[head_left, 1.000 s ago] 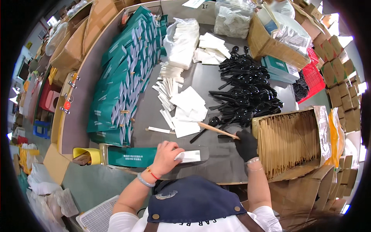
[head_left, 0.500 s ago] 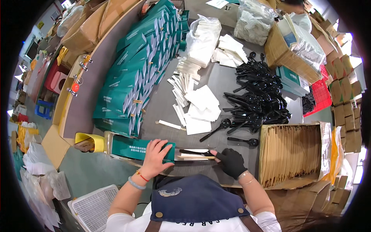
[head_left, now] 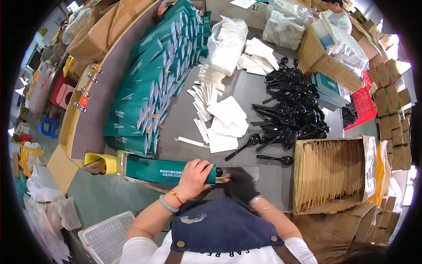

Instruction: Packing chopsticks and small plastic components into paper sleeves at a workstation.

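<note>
- Green sleeve (head_left: 149, 169) lies flat along the near edge of the counter (head_left: 277, 187), printing up; probably set there so neither arm has to stretch.
- Left hand (head_left: 194, 178), bare, is clamped over the sleeve's right end, fingers across the top, thumb on the near side; looks like it's steadying the paper.
- Right hand (head_left: 239, 184), black glove, just right of the sleeve, fingertips at the wooden stick ends (head_left: 220, 179) poking out of it. Blurred; cannot tell whether it pinches or only pushes. In line with the sleeve, likely to keep the sticks straight.
- Black spoon (head_left: 219, 171) shows at the same sleeve end, beside the sticks.
- Spoon pile (head_left: 292, 114): beyond the sleeve, to the right, most handles pointing left, maybe for easy picking.
- Loose spoon (head_left: 274, 159): nearer the sleeve than most of the pile.
- White napkins (head_left: 228, 113) and narrow packets (head_left: 204, 101): beyond the sleeve, fanned loosely, presumably so singles lift off.
- Stick box (head_left: 369, 165): right of the sleeve, well apart; sticks packed side by side, probably for quick grabbing.
- Stacked sleeves (head_left: 145, 88): beyond the sleeve, left, overlapping, likely saving space.
</note>
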A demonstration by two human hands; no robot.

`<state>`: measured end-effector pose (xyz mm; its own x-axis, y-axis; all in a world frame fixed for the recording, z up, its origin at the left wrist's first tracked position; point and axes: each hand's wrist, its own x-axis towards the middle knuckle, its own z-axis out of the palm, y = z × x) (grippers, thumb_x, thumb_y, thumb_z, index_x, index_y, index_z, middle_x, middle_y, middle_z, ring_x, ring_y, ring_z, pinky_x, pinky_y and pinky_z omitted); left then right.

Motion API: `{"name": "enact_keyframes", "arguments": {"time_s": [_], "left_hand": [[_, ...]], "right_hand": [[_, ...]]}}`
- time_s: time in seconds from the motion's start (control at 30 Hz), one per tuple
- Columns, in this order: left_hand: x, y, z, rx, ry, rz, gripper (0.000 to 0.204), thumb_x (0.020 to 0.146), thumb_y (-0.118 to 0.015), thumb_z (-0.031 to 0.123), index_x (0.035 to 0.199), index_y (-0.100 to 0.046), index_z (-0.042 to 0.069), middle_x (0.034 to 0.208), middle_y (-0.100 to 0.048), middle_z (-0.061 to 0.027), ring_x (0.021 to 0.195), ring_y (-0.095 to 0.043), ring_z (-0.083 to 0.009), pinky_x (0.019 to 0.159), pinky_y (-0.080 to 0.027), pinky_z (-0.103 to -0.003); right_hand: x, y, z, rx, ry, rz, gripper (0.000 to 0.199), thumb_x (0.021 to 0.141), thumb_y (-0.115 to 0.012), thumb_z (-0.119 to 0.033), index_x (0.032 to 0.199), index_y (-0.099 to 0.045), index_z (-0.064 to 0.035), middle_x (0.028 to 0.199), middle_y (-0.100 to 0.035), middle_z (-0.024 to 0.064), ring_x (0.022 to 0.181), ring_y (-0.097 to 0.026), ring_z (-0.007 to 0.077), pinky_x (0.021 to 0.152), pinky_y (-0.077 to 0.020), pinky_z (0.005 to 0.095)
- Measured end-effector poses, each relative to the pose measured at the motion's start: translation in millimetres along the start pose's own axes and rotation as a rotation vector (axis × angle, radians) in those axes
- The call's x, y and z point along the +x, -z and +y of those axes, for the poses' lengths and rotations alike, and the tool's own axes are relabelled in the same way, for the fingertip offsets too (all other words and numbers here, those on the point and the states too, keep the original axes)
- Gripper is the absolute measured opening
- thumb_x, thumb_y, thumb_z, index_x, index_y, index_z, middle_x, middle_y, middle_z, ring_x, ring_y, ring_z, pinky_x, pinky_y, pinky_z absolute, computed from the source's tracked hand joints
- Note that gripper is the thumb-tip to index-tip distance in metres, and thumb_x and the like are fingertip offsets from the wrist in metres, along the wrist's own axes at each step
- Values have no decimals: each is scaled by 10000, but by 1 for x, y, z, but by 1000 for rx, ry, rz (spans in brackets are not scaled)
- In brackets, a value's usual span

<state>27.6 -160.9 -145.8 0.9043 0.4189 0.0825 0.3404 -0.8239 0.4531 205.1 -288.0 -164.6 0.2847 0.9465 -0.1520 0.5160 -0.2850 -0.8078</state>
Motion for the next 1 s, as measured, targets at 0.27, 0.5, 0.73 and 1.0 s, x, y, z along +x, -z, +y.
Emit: {"name": "enact_keyframes", "arguments": {"time_s": [0.27,0.5,0.73,1.0], "left_hand": [[21,15,5,173,-167,-275,456,611,-761,149,1042,-625,208,994,-528,-90,963,-516,-316,786,-441,-415],[57,163,-27,223,-222,-181,303,608,-651,117,907,-617,150,1012,-553,-148,923,-551,-362,777,-472,-422],[30,131,-80,187,236,358,469,673,-766,165,1100,-617,45,1307,-502,-205,1220,-456,-398,1007,-403,-471],[-29,-13,-33,-27,590,188,923,617,-842,476,1333,-497,7,1404,-410,-177,1347,-299,-400,1120,-153,-619]], "right_hand": [[8,20,-17,-492,220,-45,709,566,-841,-414,1166,-583,-135,1102,-596,75,1088,-530,291,878,-404,446],[-1,67,-20,-398,166,294,635,563,-873,-298,1103,-596,-111,1024,-592,101,979,-557,326,836,-421,440],[-4,70,-18,-470,134,235,643,564,-865,-327,1097,-584,-103,1012,-590,97,974,-565,312,846,-413,447],[-6,64,-25,-662,56,-11,625,608,-824,-443,1095,-621,-108,1063,-618,92,1013,-575,286,882,-391,454]]}}
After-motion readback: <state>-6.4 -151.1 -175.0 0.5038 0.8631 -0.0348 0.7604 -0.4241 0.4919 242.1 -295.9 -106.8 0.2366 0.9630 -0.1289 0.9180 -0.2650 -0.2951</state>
